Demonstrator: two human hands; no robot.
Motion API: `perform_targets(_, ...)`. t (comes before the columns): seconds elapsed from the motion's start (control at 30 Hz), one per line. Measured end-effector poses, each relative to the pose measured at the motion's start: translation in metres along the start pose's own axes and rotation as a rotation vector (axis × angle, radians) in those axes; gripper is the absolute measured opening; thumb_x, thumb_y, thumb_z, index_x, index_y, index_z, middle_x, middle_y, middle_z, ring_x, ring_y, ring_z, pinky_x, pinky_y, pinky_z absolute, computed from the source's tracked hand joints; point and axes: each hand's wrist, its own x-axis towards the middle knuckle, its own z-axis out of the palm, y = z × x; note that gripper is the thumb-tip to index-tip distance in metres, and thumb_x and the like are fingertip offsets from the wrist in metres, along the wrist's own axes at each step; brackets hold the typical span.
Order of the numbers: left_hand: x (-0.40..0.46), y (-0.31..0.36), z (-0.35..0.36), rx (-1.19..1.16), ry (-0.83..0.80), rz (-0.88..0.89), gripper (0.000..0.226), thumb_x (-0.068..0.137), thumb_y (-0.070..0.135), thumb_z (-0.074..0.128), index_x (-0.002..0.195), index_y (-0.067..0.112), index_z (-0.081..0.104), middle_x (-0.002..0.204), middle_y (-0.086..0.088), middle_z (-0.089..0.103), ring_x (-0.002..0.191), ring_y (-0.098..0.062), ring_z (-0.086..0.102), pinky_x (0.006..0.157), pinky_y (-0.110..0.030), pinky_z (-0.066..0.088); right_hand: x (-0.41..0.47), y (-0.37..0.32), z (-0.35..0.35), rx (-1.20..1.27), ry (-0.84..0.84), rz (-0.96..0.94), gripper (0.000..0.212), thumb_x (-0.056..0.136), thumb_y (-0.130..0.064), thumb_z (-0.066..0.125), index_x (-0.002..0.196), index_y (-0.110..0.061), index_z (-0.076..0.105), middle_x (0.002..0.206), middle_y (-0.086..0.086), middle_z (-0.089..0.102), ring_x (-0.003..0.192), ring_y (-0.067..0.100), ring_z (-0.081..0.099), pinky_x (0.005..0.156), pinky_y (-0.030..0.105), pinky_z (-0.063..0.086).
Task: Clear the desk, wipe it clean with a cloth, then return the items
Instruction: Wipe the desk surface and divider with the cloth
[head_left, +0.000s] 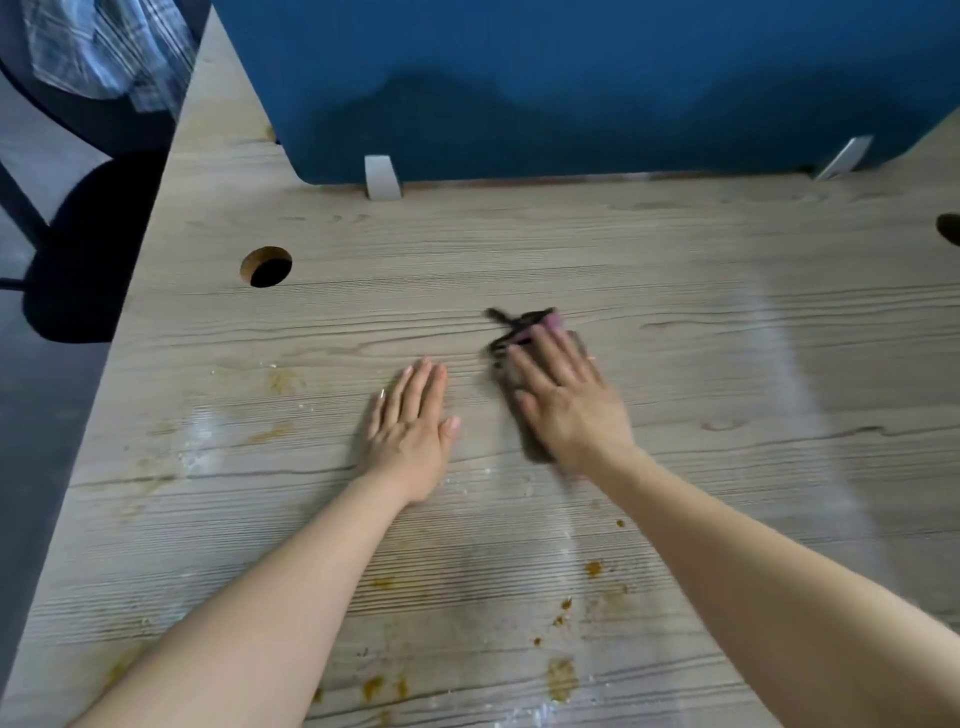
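A light wood-grain desk (675, 291) fills the view, with orange-brown stains (562, 678) and white powdery smears near its front and left. My right hand (569, 405) presses flat, fingers straight, on a dark cloth (519, 325) with a pink edge at the desk's middle; the hand and cloth are blurred. My left hand (413, 423) lies flat on the bare desk just left of it, fingers straight and together, holding nothing. Most of the cloth is hidden under my right hand.
A blue partition panel (571, 83) on two white brackets closes the desk's far edge. Round cable holes sit at the left (266, 266) and the far right (949, 227). Beyond the left edge stand a dark chair base (78, 249) and hanging checked fabric (109, 52).
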Motion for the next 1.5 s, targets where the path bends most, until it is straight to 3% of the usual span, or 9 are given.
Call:
perform_targets(0.2, 0.002, -0.001, 0.005, 0.016, 0.011, 0.007, 0.059, 0.101, 0.04, 0.016, 0.148, 0.023, -0.015, 0.155, 0.006, -0.022, 0.143, -0.013, -0.018, 0.115, -0.035, -0.012, -0.009, 0.061, -0.009, -0.045, 0.045, 0.502, 0.056, 0.099, -0.041, 0.027, 0.152, -0.029, 0.014, 0.16, 0.003, -0.001, 0.147, 0.022, -0.005, 0.118, 0.038, 0.002)
perform_targets(0.37, 0.0, 0.01, 0.002, 0.008, 0.096, -0.029, 0.06, 0.1, 0.033, 0.029, 0.151, 0.018, 0.002, 0.159, 0.002, -0.007, 0.145, -0.016, -0.005, 0.116, -0.035, -0.004, -0.012, -0.022, 0.013, -0.043, 0.088, 0.154, 0.057, 0.093, -0.044, 0.021, 0.148, -0.03, 0.028, 0.158, 0.003, 0.016, 0.147, 0.022, 0.009, 0.117, 0.039, 0.009)
perform_targets(0.5, -0.021, 0.052, 0.004, 0.026, 0.233, 0.051, 0.058, 0.098, 0.026, 0.037, 0.15, 0.017, 0.012, 0.158, 0.002, 0.006, 0.146, -0.015, 0.002, 0.116, -0.031, -0.004, -0.036, -0.024, 0.011, 0.001, -0.016, 0.018, 0.057, 0.095, -0.049, 0.016, 0.15, -0.033, 0.018, 0.16, -0.002, 0.005, 0.147, 0.016, -0.001, 0.117, 0.033, -0.001)
perform_targets(0.83, -0.068, 0.115, 0.056, -0.005, 0.081, 0.106, 0.056, 0.101, 0.035, 0.021, 0.151, 0.025, -0.004, 0.158, 0.005, -0.01, 0.145, -0.013, -0.011, 0.115, -0.032, -0.01, -0.115, 0.12, -0.005, 0.0, 0.06, 0.575, 0.056, 0.099, -0.042, 0.026, 0.152, -0.027, 0.014, 0.16, 0.006, -0.001, 0.147, 0.023, -0.003, 0.119, 0.041, 0.003)
perform_targets(1.0, -0.067, 0.111, 0.063, 0.003, 0.11, 0.113, 0.055, 0.1, 0.035, 0.024, 0.151, 0.027, 0.003, 0.159, 0.005, -0.002, 0.145, -0.014, -0.006, 0.116, -0.035, -0.005, -0.131, 0.04, 0.02, 0.034, 0.146, 0.295, 0.056, 0.088, -0.041, 0.032, 0.138, -0.023, 0.048, 0.149, 0.009, 0.038, 0.139, 0.025, 0.033, 0.112, 0.041, 0.027)
perform_targets(1.13, -0.066, 0.112, 0.06, 0.03, 0.068, 0.098, 0.055, 0.1, 0.036, 0.022, 0.151, 0.027, 0.001, 0.159, 0.005, -0.005, 0.145, -0.015, -0.008, 0.116, -0.036, -0.005, -0.146, 0.052, 0.015, 0.043, 0.02, 0.147, 0.057, 0.088, -0.047, 0.027, 0.139, -0.031, 0.046, 0.15, 0.003, 0.038, 0.139, 0.02, 0.034, 0.112, 0.039, 0.03)
perform_targets(1.3, -0.065, 0.11, 0.059, 0.062, 0.027, 0.103, 0.056, 0.1, 0.038, 0.016, 0.15, 0.027, -0.007, 0.158, 0.004, -0.012, 0.144, -0.015, -0.013, 0.116, -0.036, -0.007, -0.166, 0.141, -0.002, 0.027, 0.031, 0.532, 0.054, 0.1, -0.044, 0.024, 0.151, -0.029, 0.014, 0.16, 0.003, 0.0, 0.147, 0.02, -0.004, 0.119, 0.039, 0.002)
perform_targets(1.4, -0.064, 0.109, 0.06, 0.074, 0.024, 0.105, 0.056, 0.1, 0.039, 0.015, 0.15, 0.027, -0.008, 0.158, 0.005, -0.014, 0.144, -0.015, -0.014, 0.115, -0.036, -0.009, -0.159, 0.128, 0.002, -0.014, 0.101, 0.629, 0.056, 0.099, -0.039, 0.018, 0.152, -0.024, 0.013, 0.16, 0.008, 0.002, 0.147, 0.024, -0.001, 0.118, 0.04, 0.002)
perform_targets(1.5, -0.064, 0.11, 0.062, 0.064, 0.042, 0.103, 0.056, 0.1, 0.039, 0.017, 0.15, 0.027, -0.006, 0.158, 0.005, -0.012, 0.144, -0.015, -0.012, 0.115, -0.035, -0.008, -0.152, 0.072, 0.015, 0.007, 0.158, 0.441, 0.062, 0.089, -0.041, 0.021, 0.147, -0.022, 0.033, 0.156, 0.009, 0.022, 0.145, 0.026, 0.017, 0.116, 0.041, 0.015)
